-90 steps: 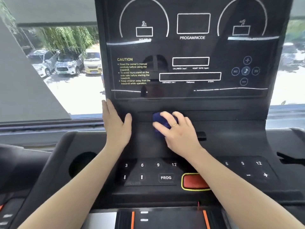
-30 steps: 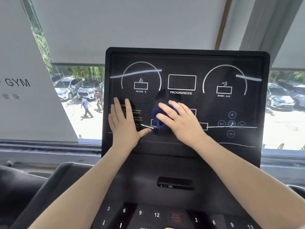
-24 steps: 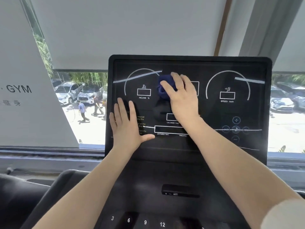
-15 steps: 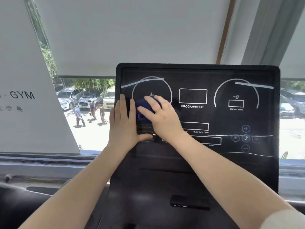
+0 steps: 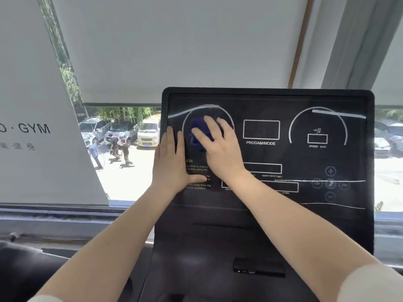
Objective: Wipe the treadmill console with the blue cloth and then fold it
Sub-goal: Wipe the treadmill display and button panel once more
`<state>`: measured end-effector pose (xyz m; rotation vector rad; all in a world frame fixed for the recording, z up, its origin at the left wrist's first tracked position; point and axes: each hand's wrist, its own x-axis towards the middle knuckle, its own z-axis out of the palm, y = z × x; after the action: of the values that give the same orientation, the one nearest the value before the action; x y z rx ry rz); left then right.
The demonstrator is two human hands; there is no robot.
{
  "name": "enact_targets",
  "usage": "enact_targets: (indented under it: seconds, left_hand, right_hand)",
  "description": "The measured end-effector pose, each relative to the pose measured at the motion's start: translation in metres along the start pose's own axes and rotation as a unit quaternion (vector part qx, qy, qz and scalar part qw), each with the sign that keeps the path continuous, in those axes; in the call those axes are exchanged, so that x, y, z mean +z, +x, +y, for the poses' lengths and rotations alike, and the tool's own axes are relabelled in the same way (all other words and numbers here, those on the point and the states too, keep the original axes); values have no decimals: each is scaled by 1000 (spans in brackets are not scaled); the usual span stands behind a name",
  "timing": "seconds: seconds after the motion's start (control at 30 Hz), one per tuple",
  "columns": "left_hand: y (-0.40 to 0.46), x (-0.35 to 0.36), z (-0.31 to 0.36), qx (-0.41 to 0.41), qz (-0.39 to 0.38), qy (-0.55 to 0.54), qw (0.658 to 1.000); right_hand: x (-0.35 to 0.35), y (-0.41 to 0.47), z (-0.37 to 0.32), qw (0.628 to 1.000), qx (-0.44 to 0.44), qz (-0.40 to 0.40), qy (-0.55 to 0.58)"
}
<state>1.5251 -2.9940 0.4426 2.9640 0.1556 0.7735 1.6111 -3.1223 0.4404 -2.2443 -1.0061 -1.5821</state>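
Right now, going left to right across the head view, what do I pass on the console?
Left hand → blue cloth → right hand → PROGAM/MODE box → speed dial.

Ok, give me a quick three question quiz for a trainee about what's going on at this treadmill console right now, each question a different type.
1. True or false: the left hand holds the blue cloth.
2. Multiple choice: the right hand presses the cloth over which part of the treadmill console? A) the speed dial B) the left dial C) the PROGAM/MODE box
3. Fill in: the left hand lies flat against the console's ____ edge.

Key: 1 false; 2 B; 3 left.
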Motion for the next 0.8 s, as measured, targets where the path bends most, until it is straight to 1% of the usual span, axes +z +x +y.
enact_targets:
  seconds: [0.1,0.17,0.27,0.4,0.5,0.57,0.6,0.67,0.73,0.8]
  left_hand:
    - [0,-4,5,-15,-16,0,1000]
    - [0,-8,11,-32,-29,0,999]
    - [2,-16,24,-56,-24,-27,998]
    - [1,-21,46,-37,-3,-38,999]
    - [-1,-17,63,-17,8,-32,999]
    - [1,-13,73,-12,11,-21,1000]
    - [1,-10,78,-14,13,-15,1000]
    - [0,-4,86,-14,36,-1,999]
    - [-3,2,89,-18,65,9,998]
    - [-5,8,90,-31,56,26,998]
  right_hand:
    - [-9,9,22,997,-57,-44,-8]
    - [-20,22,42,997,-42,-64,-26]
    - [-44,33,82,996,42,-67,-51]
    - [-79,18,138,982,148,-44,-107]
    - [-87,6,142,965,231,-52,-112]
    - [-81,6,128,959,256,-52,-109]
    - [-78,4,117,965,236,-38,-107]
    - [-68,-6,92,985,145,-29,-84]
    - [-58,-23,72,995,58,-54,-64]
    - [-56,-27,70,996,3,-75,-52]
